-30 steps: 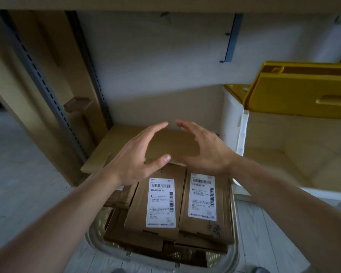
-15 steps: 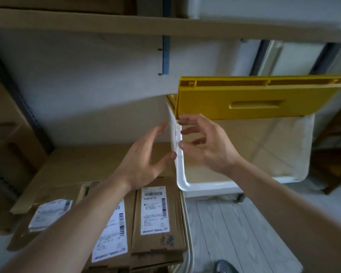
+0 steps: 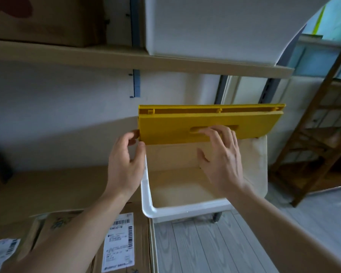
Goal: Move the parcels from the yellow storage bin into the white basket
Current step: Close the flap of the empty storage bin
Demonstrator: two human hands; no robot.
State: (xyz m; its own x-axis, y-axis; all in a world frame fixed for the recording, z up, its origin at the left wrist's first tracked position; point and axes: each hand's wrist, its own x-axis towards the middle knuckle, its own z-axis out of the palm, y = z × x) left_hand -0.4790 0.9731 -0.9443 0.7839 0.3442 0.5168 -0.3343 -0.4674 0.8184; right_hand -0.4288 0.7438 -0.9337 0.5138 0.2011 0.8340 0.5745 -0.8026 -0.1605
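We have both hands on the yellow lid (image 3: 185,125), which stands above the white bin (image 3: 185,211), long axis left-right. Our left hand (image 3: 126,162) pinches its left end; our right hand (image 3: 220,154) lays spread fingers (image 3: 215,133) at its handle slot. Labelled parcels (image 3: 118,243) lie left of the bin. Half a second ago both hands hovered below the lid.

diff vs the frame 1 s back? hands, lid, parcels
Both hands left the parcels and rose rightward to the yellow lid. The left hand now pinches its left edge; the right hand has its fingertips at the handle slot. Neither hand held anything before. The lid remains raised, the white-walled bin looks empty, the parcels unmoved.
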